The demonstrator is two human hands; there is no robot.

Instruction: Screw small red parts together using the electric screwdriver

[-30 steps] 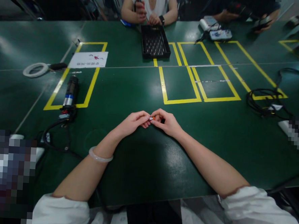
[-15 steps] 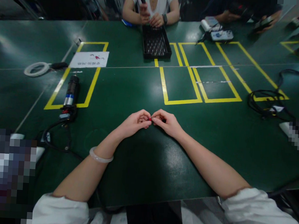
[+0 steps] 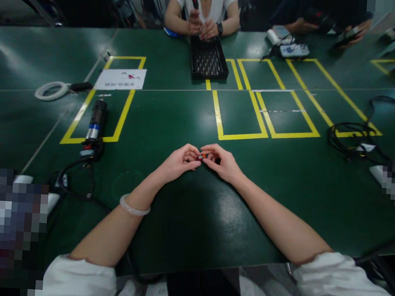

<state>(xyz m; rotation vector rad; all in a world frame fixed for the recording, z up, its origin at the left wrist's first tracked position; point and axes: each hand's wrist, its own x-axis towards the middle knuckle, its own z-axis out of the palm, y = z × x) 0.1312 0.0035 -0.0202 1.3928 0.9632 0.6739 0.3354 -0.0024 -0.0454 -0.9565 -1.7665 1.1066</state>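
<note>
My left hand (image 3: 182,162) and my right hand (image 3: 222,163) meet over the green table (image 3: 192,228), fingertips almost touching. Pinched between them is a small red and orange part with a silvery middle (image 3: 201,157); its kind is too small to make out. The left thumb and fingers close on its red end. At its orange end are the right thumb and fingers. Much of the part is hidden by the fingertips.
A black cylindrical tool with a cable (image 3: 96,119) lies at left, near a white paper (image 3: 121,79) and a white ring coil (image 3: 51,91). Across the table, a person's hands are above a black tray (image 3: 208,73). Black cables (image 3: 348,135) lie coiled at right.
More of the small part shows between my fingertips, with its silvery middle and orange end now visible. Both hands stay in nearly the same place.
</note>
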